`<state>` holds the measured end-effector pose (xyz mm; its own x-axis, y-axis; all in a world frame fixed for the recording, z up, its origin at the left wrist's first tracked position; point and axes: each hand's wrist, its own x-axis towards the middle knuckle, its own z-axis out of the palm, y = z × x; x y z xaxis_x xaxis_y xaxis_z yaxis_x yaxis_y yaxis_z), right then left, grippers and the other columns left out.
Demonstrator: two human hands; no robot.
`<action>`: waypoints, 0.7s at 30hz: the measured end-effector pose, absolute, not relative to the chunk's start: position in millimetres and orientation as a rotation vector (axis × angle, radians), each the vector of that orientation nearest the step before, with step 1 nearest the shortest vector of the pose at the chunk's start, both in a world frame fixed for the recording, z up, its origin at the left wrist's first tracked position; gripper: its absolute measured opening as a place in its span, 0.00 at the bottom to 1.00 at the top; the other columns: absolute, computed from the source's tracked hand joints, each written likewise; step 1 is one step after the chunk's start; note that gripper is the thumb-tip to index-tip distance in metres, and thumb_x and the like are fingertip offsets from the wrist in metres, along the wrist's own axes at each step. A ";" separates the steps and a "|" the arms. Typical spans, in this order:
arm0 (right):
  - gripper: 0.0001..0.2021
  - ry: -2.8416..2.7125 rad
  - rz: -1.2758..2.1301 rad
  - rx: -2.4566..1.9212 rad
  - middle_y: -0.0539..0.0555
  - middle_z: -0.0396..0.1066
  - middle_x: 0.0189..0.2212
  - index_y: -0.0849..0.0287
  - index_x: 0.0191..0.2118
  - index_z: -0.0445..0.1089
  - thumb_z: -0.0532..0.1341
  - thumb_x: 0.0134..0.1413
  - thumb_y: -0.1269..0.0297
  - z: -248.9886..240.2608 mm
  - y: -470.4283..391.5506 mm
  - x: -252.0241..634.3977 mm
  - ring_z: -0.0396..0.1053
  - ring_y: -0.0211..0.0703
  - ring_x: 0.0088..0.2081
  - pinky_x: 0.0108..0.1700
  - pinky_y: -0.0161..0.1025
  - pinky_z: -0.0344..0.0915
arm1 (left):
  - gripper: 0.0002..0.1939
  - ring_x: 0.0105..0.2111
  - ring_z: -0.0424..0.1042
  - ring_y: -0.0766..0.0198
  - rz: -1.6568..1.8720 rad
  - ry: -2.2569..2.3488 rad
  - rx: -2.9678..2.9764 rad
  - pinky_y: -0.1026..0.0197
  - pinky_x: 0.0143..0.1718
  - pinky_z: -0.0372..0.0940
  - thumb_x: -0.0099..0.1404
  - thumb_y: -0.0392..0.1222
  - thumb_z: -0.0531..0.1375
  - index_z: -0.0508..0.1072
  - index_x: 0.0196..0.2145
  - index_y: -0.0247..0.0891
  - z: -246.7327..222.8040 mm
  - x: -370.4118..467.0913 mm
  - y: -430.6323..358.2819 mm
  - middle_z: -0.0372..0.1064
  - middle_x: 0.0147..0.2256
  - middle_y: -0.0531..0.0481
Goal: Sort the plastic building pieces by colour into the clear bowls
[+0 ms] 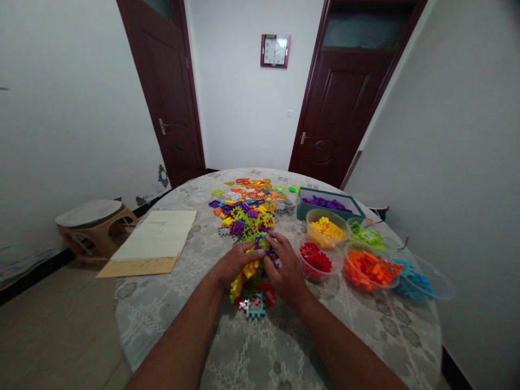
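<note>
I see left hand (236, 262), right hand (286, 269) half-curled, gripping toy blocks (251, 268); uneven squeeze might pop them apart.

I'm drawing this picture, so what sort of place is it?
Probably a room in somebody's home: it has two dark red doors, a wall clock and a round table with a patterned top.

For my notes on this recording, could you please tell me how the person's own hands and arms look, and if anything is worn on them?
The left hand and the right hand are bare, without gloves. No sleeve, watch or bracelet shows on the left forearm or the right forearm. Whether there are rings, I cannot tell.
</note>
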<state>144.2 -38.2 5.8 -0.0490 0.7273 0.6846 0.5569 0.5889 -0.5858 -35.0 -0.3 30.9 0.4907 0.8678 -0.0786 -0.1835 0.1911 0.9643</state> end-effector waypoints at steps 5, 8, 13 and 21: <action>0.19 -1.583 0.321 -1.096 0.62 0.69 0.63 0.52 0.61 0.74 0.63 0.66 0.64 3.2 -36.7 143.2 0.70 0.54 0.64 0.64 0.54 0.73 | 0.27 0.34 0.77 0.57 0.863 0.713 1.106 0.57 0.39 0.70 0.57 0.58 0.75 0.82 0.45 0.35 24.2 -31.6 3.9 0.79 0.36 0.44; 0.17 -1.514 0.382 -1.105 0.61 0.69 0.62 0.53 0.58 0.74 0.63 0.66 0.62 2.3 -37.2 141.9 0.70 0.53 0.63 0.62 0.51 0.74 | 0.28 0.30 0.75 0.60 0.903 0.746 1.020 0.60 0.34 0.69 0.58 0.62 0.73 0.81 0.44 0.35 19.4 -28.4 5.1 0.77 0.32 0.46; 0.15 -1.510 0.395 -1.104 0.62 0.69 0.62 0.53 0.56 0.74 0.63 0.66 0.62 5.0 -37.8 141.2 0.71 0.53 0.62 0.58 0.49 0.76 | 0.27 0.27 0.74 0.61 0.924 0.772 0.949 0.59 0.31 0.69 0.59 0.63 0.72 0.79 0.41 0.36 17.3 -27.6 6.0 0.76 0.31 0.47; 0.15 -1.929 0.398 -1.140 0.58 0.76 0.56 0.52 0.56 0.76 0.64 0.65 0.65 61.7 -58.7 165.7 0.75 0.50 0.56 0.55 0.46 0.76 | 0.23 0.27 0.75 0.61 0.981 0.810 0.863 0.60 0.29 0.70 0.58 0.58 0.74 0.75 0.38 0.37 20.8 -27.7 8.9 0.76 0.30 0.50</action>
